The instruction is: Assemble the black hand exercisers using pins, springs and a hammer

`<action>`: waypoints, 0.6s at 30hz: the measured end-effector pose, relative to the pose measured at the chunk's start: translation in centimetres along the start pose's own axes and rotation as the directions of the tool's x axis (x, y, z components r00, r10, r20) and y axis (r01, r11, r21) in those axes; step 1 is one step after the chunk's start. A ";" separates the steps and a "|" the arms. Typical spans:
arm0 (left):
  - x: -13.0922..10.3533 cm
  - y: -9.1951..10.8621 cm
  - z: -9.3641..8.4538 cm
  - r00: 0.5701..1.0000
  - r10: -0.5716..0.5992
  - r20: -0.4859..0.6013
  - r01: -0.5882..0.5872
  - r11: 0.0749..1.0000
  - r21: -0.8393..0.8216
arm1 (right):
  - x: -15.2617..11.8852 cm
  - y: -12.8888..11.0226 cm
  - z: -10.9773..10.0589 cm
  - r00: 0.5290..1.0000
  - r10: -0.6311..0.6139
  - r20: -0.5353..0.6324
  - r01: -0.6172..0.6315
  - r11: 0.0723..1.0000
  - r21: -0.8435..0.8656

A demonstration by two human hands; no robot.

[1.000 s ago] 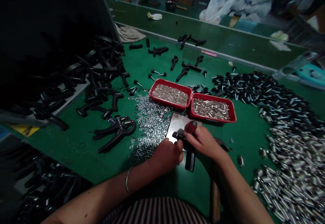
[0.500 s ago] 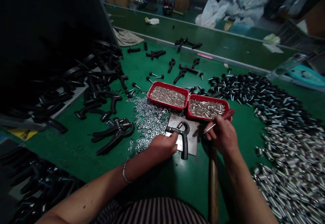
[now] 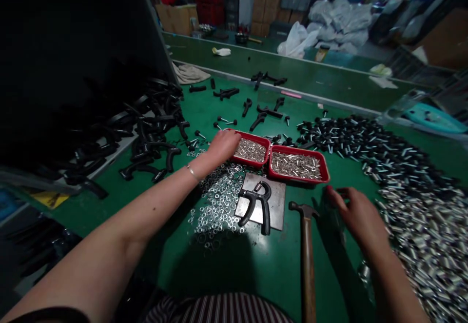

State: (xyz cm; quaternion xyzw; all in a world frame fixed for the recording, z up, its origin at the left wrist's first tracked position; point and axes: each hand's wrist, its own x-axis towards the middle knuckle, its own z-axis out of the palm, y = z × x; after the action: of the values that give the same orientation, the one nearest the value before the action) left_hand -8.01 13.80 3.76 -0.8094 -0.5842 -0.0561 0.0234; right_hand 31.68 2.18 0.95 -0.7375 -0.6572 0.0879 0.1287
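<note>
My left hand (image 3: 224,146) is over the left end of a red tray (image 3: 268,154) of small metal pieces. Its fingers are bent down together, and whatever they pinch is hidden. To the right of the metal plate (image 3: 280,211), my right hand (image 3: 360,215) is closed on a red-handled screwdriver (image 3: 329,192), its shaft blurred and partly hidden. On the plate lies a black hand grip exerciser (image 3: 266,211) with a spring at its top, untouched by either hand. A claw hammer (image 3: 307,254) rests between the plate and my right hand.
Loose washers (image 3: 219,206) spread left of the plate. A second red tray (image 3: 325,169) contains small pins. Black-headed screws (image 3: 347,135) and metal cylinders (image 3: 431,235) are heaped at right. Black handles (image 3: 146,128) pile up at left, beside a dark bin (image 3: 157,25).
My left hand has let go of the hand grip exerciser and moved up to the left tray. My right hand has moved right and down with the screwdriver, uncovering the hammer's head.
</note>
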 end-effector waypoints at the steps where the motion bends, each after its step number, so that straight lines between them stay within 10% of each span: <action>1: 1.4 -0.6 0.4 0.999 -0.011 0.047 0.010 1.000 0.029 | -0.5 -1.2 0.1 0.999 -0.037 0.033 0.034 0.996 0.082; 9: 1.4 -1.6 2.6 0.999 -0.043 0.031 0.042 0.999 0.034 | -4.8 -7.4 2.8 0.954 -0.257 0.153 0.152 0.856 0.494; 14: -3.6 2.4 1.1 0.987 0.068 -0.148 -0.106 0.958 -0.266 | -6.7 -7.4 2.3 0.970 -0.172 0.172 0.049 0.831 0.555; 18: -8.4 6.2 1.7 0.972 0.232 -0.036 -0.224 0.874 -0.432 | -9.4 -5.5 2.4 0.978 -0.029 0.207 -0.087 0.844 0.529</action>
State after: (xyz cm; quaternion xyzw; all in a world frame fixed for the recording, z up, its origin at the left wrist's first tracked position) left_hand -4.63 4.11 1.28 -0.8578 -0.4579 -0.1744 -0.1552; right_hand 24.63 -6.44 -0.06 -0.6690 -0.6048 0.3458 0.2589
